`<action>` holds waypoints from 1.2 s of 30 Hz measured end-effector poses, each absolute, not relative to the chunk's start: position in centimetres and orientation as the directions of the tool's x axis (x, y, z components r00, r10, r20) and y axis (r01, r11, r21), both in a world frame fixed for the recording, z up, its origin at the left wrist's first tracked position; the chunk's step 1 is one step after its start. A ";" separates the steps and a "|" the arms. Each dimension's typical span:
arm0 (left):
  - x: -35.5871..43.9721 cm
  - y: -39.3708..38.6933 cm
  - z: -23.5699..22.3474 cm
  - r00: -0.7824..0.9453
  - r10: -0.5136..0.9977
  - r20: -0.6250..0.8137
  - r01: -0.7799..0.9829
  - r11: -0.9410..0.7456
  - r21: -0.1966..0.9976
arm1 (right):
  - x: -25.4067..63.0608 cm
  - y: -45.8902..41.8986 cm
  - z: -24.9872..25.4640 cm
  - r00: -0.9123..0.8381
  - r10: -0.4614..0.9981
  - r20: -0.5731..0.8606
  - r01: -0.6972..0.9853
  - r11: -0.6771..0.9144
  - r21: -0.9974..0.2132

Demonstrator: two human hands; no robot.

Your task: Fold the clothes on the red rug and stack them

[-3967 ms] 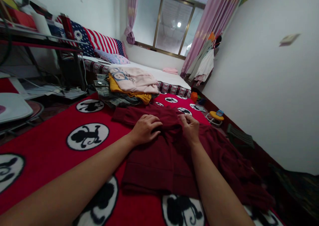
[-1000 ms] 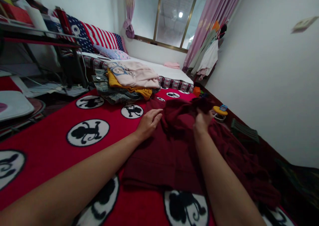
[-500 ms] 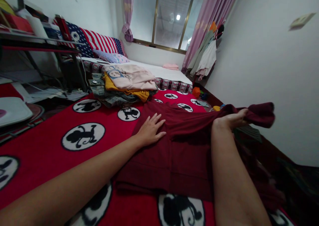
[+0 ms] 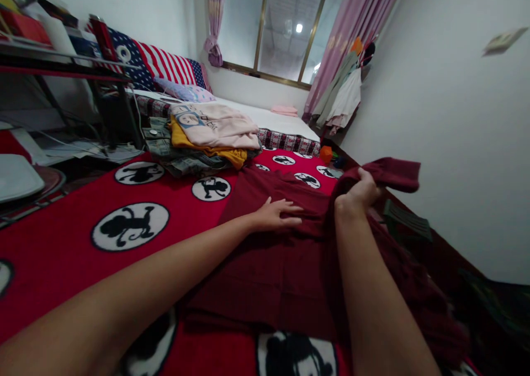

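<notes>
We see a stack of folded clothes (image 4: pixel 205 138) at the red blanket's (image 4: pixel 74 249) far edge, beside a black desk (image 4: pixel 62 67); pink curtains (image 4: pixel 360 28) flank the window (image 4: pixel 285 31).

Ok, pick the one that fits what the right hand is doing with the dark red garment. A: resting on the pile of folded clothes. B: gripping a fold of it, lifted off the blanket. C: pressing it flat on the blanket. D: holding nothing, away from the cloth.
B: the right hand is closed around a bunched part of the dark red garment, raised above the red blanket, while the left hand lies flat on it.
</notes>
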State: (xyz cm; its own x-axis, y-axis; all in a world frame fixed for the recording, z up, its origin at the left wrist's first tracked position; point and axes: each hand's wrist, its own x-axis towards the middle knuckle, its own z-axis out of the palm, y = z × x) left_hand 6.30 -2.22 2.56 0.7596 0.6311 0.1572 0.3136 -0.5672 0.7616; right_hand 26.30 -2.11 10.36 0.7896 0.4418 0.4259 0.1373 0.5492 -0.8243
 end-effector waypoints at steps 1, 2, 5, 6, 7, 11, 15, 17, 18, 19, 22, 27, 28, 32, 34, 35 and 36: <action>5.3 -2.0 2.6 0.688 0.696 0.203 0.179 -0.434 0.883 | 24.2 -2.5 10.6 0.750 0.515 0.414 0.036 0.593 -0.804; 4.1 -1.8 2.6 0.590 0.776 0.221 0.023 -0.290 0.957 | 22.0 -3.0 10.8 0.632 0.654 0.415 -0.082 0.590 -0.804; -0.5 -1.2 2.5 0.272 0.949 0.157 -0.341 -0.058 0.938 | 16.7 -4.4 10.8 0.087 0.910 0.405 -0.242 0.414 -0.878; -2.2 -1.0 2.5 0.189 0.970 0.152 -0.396 -0.066 0.916 | 15.8 -4.6 10.6 -0.032 0.924 0.380 -0.212 0.365 -0.907; -3.7 -0.7 2.5 0.118 0.980 0.159 -0.425 -0.095 0.900 | 15.4 -4.6 10.3 -0.090 0.931 0.354 -0.155 0.338 -0.928; -7.8 0.0 2.1 -0.033 0.992 0.124 -0.398 -0.127 0.909 | 17.2 -3.1 8.2 0.038 0.946 0.323 0.125 0.316 -0.940; -8.0 1.0 1.2 -0.125 0.984 0.127 -0.296 -0.159 0.942 | 20.0 -1.7 5.6 0.120 0.963 0.240 0.377 0.179 -0.909; -7.6 1.5 0.8 -0.202 0.971 0.127 -0.263 -0.179 0.948 | 20.5 -1.6 4.5 0.045 0.985 0.168 0.559 0.115 -0.821; -7.4 1.6 0.7 -0.225 0.967 0.115 -0.266 -0.175 0.948 | 20.5 -1.7 4.2 0.010 0.988 0.151 0.655 0.108 -0.748; -7.3 1.8 0.7 -0.238 0.967 0.094 -0.283 -0.162 0.945 | 20.2 -1.7 3.9 -0.016 0.987 0.159 0.732 0.119 -0.671; -7.5 2.0 1.0 -0.270 0.963 0.021 -0.393 -0.130 0.910 | 18.8 -2.1 3.5 -0.036 0.926 0.376 0.795 0.255 -0.551; -8.5 2.5 2.0 -0.389 0.918 -0.075 -0.546 -0.165 0.821 | 14.9 -3.6 2.5 -0.404 0.849 0.341 0.739 0.523 -0.425; -8.7 2.7 2.1 -0.399 0.913 -0.087 -0.561 -0.168 0.810 | 14.3 -3.9 2.2 -0.460 0.850 0.256 0.755 0.526 -0.391; -9.3 3.2 2.1 -0.386 0.915 -0.121 -0.583 -0.139 0.801 | 13.1 -4.3 1.4 -0.457 0.872 0.175 0.752 0.484 -0.448; -9.4 3.2 2.3 -0.355 0.926 -0.130 -0.592 -0.115 0.798 | 13.1 -3.8 1.5 -0.355 0.899 0.256 0.634 0.433 -0.640; -9.2 3.1 2.6 -0.339 0.934 -0.109 -0.590 -0.121 0.798 | 13.3 -3.5 1.7 -0.272 0.917 0.293 0.519 0.396 -0.757; -8.8 2.9 3.1 -0.316 0.947 -0.051 -0.576 -0.149 0.804 | 13.6 -3.2 2.0 -0.179 0.933 0.312 0.376 0.358 -0.855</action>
State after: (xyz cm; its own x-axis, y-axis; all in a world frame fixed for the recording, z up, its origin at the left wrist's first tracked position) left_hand -8.77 2.90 3.15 -0.3159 0.9474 -0.0510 -0.5758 -0.1486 0.8040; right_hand 13.63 -3.17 1.96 -0.1794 0.9331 0.3117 0.3762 0.3578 -0.8547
